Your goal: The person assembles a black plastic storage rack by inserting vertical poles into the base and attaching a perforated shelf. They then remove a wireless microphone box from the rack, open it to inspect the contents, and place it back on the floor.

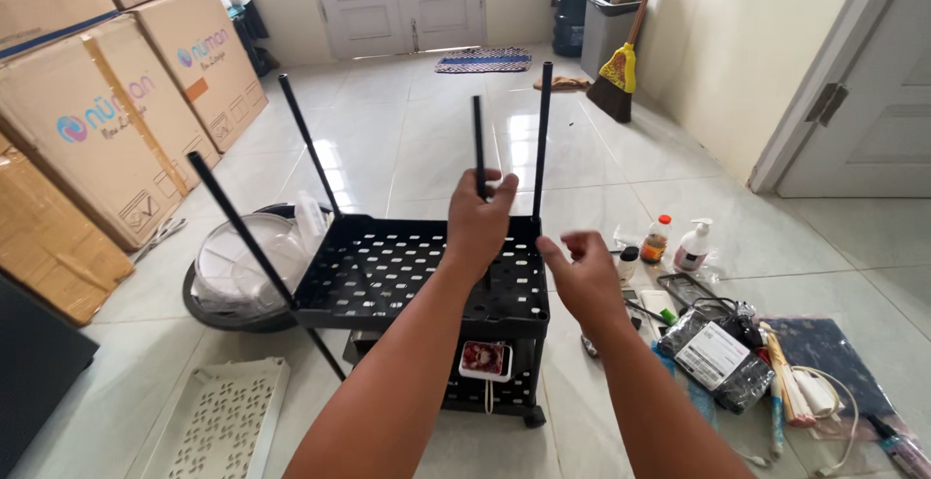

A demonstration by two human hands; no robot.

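Observation:
A black perforated plastic shelf cart (pixel 407 275) stands on the tiled floor in front of me, with black poles rising from its corners. My left hand (pixel 477 222) is closed around one thin black pole (pixel 478 140), held upright over the near right part of the top shelf. Just right of it, my right hand (pixel 587 275) hovers with fingers loosely apart and holds nothing. Another upright pole (pixel 541 140) stands at the far right corner, and two more poles (pixel 308 144) (pixel 238 227) lean out on the left side.
A white perforated shelf panel (pixel 228 416) lies at the lower left. Large cardboard boxes (pixel 107 120) line the left wall. Bottles (pixel 690 246), packets and cables are scattered on the floor at right. A round fan grille (pixel 238 266) sits behind the cart. A broom (pixel 621 67) leans on the right wall.

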